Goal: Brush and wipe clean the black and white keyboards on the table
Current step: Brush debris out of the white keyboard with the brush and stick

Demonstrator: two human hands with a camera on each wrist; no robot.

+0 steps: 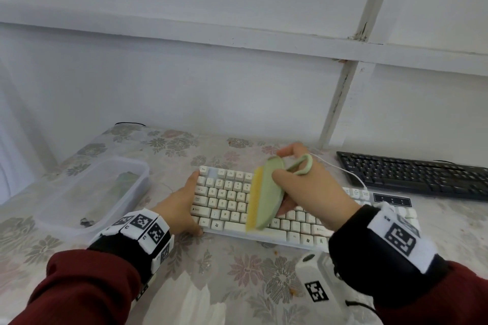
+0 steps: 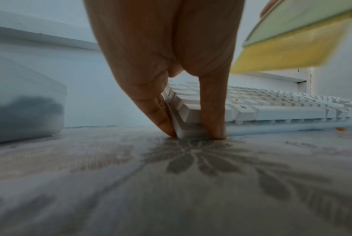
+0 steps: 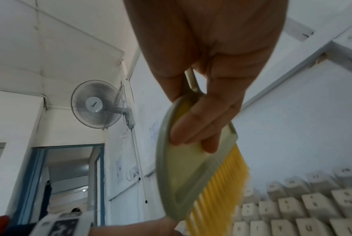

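A white keyboard lies across the middle of the flowered tablecloth. My left hand grips its left end, thumb and fingers clamped round the near corner. My right hand holds a pale green brush with yellow bristles tilted above the keys, bristles pointing left and down; in the right wrist view the fingers curl round the brush back above the keys. A black keyboard sits at the back right.
A clear plastic tub with a dark cloth inside stands left of the white keyboard. A white cable runs between the two keyboards. Small orange crumbs lie near the front edge. A wall stands close behind the table.
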